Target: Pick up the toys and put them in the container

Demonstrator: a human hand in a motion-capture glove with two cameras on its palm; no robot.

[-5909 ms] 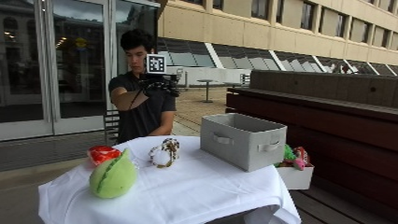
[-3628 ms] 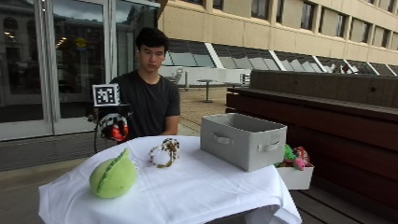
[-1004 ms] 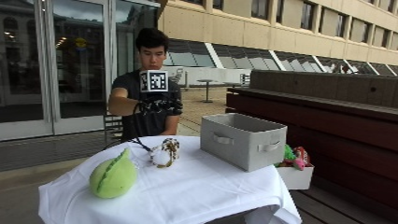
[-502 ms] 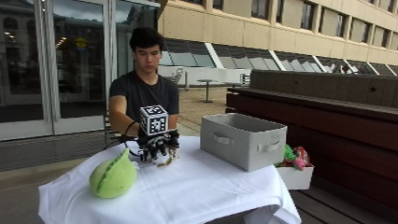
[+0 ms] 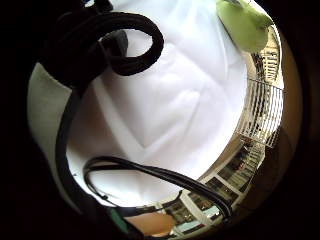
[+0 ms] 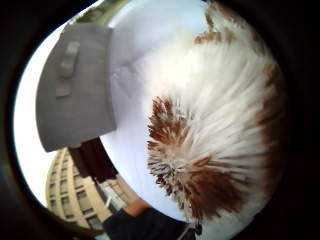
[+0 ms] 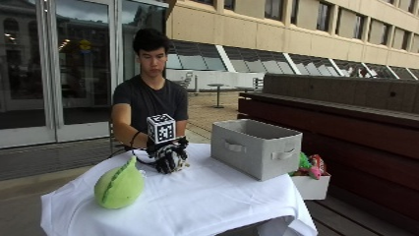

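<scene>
White-and-brown furry toy (image 6: 210,125) sits on the counter (image 7: 216,196) under my gloved right hand (image 7: 169,156), fingers curled around it; grey container (image 7: 256,147) stands near.

Shaggy plush toy (image 6: 210,145), matt grey fabric container (image 7: 255,147), creased white tablecloth (image 7: 196,196).

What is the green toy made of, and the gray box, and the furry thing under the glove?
The green toy looks like soft plush fabric, matte and rounded. The gray box seems to be cloth-covered, with sewn handles. The furry toy shows long white and brown fibers, probably fake fur. The gloved right hand is on it.
</scene>
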